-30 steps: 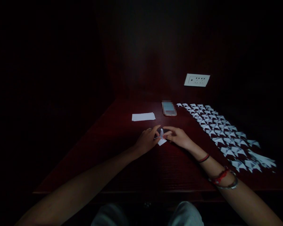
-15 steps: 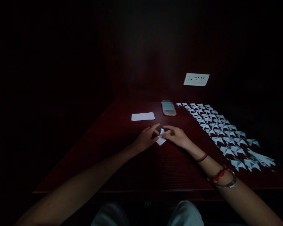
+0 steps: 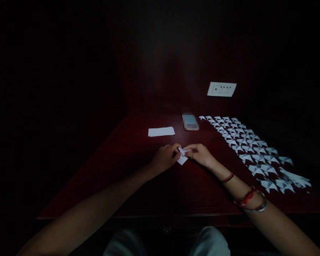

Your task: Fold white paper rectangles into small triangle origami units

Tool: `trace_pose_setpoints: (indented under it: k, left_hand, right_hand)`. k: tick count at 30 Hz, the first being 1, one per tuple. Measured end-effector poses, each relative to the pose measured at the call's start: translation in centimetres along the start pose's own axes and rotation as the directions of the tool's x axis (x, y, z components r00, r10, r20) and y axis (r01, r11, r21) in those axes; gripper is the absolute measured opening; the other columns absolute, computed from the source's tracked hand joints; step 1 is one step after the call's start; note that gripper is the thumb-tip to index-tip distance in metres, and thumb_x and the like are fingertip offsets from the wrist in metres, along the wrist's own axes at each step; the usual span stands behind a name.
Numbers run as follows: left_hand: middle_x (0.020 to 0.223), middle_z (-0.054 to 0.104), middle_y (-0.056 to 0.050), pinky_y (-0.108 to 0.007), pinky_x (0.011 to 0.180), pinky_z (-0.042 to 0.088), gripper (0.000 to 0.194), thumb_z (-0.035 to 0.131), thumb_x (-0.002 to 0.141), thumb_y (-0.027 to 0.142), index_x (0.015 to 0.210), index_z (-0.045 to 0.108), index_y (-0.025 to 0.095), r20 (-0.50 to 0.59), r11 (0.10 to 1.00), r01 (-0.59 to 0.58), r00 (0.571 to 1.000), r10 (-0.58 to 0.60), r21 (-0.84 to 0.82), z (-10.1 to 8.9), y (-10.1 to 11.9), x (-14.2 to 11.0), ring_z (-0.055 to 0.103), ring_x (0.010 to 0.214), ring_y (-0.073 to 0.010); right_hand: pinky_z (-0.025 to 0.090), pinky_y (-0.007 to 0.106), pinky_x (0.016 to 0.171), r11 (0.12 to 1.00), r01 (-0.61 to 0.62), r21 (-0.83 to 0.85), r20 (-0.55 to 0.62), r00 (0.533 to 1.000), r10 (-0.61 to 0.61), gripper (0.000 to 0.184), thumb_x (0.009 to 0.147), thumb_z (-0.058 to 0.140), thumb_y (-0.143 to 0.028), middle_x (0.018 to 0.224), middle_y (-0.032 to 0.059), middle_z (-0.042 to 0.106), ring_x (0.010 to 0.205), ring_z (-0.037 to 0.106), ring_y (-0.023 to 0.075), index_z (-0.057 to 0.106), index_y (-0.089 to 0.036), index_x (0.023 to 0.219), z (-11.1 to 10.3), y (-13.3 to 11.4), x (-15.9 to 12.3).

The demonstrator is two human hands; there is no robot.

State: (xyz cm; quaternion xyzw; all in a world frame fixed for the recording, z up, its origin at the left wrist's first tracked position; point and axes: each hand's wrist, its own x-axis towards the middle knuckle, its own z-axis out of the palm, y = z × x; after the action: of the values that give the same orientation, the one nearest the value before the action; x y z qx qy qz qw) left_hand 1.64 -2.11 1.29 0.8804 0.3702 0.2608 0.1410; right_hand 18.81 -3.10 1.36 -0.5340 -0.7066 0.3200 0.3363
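A small piece of folded white paper (image 3: 182, 160) is pinched between my two hands, low over the middle of the dark red table (image 3: 138, 153). My left hand (image 3: 165, 157) grips its left side with thumb and fingers. On its right side, my right hand (image 3: 200, 155) is closed on it, the thumb turned inward. The paper's lower corner points toward me; its upper part is creased and partly hidden by my fingertips. Beyond my left hand lies a stack of white paper sheets (image 3: 161, 132).
A phone (image 3: 190, 122) with a blurred screen lies farther back. Rows of folded white paper figures (image 3: 245, 158) cover the right side, with a bunch of white paper strips (image 3: 294, 177) beside them. A socket plate (image 3: 222, 89) is on the wall.
The paper's upright upper point has been folded down and flattened between my fingers. My fingertips have come lower and closer around it; both hands stay in place.
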Motion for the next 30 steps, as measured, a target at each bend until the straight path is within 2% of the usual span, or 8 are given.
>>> trace_pose_setpoints:
  k: [11,20,24,30]
  left_hand:
    - [0.081,0.055,-0.001,-0.027,0.07,0.036,0.021,0.038,0.074,0.017,0.093,0.046,0.02,-0.018,0.999,0.027,0.999,-0.027,-0.02,0.05,0.23,-0.22,0.05,0.077,-0.0138]
    - [0.076,0.057,0.001,-0.025,0.064,0.038,0.018,0.035,0.08,0.027,0.083,0.051,0.019,-0.027,0.988,0.076,0.996,-0.081,-0.137,-0.14,0.2,-0.2,0.052,0.07,-0.0119]
    - [0.076,0.058,0.002,-0.023,0.063,0.039,0.015,0.038,0.077,0.021,0.087,0.049,0.02,-0.035,0.971,0.109,0.992,-0.119,-0.213,-0.16,-0.14,-0.1,0.053,0.067,-0.0105]
    - [0.083,0.058,0.001,-0.025,0.066,0.041,0.028,0.048,0.071,0.024,0.099,0.045,0.021,-0.02,0.962,0.155,0.986,-0.164,-0.225,-0.01,-0.35,-0.11,0.055,0.074,-0.0129]
  right_hand:
    - [0.044,0.024,0.065,0.999,0.025,0.045,0.022,0.999,-0.026,0.019,0.064,0.054,-0.017,0.077,0.0018,0.065,0.069,0.058,0.0131,0.064,-0.017,0.08,0.13,0.33,0.01]
    - [0.045,0.026,0.069,0.999,0.032,0.013,0.015,0.999,-0.033,0.02,0.063,0.053,-0.014,0.078,0.0017,0.065,0.072,0.059,0.0139,0.063,-0.018,0.08,0.31,0.49,-0.14]
    - [0.045,0.025,0.068,0.998,0.035,0.046,0.01,0.999,-0.036,0.02,0.063,0.053,-0.014,0.078,0.0025,0.065,0.072,0.059,0.0136,0.062,-0.016,0.082,0.49,0.22,-0.22]
    - [0.046,0.024,0.067,0.998,0.022,0.053,-0.005,1.0,-0.021,0.021,0.064,0.052,-0.012,0.078,0.002,0.064,0.07,0.059,0.0127,0.061,-0.016,0.082,0.54,-0.07,-0.24]
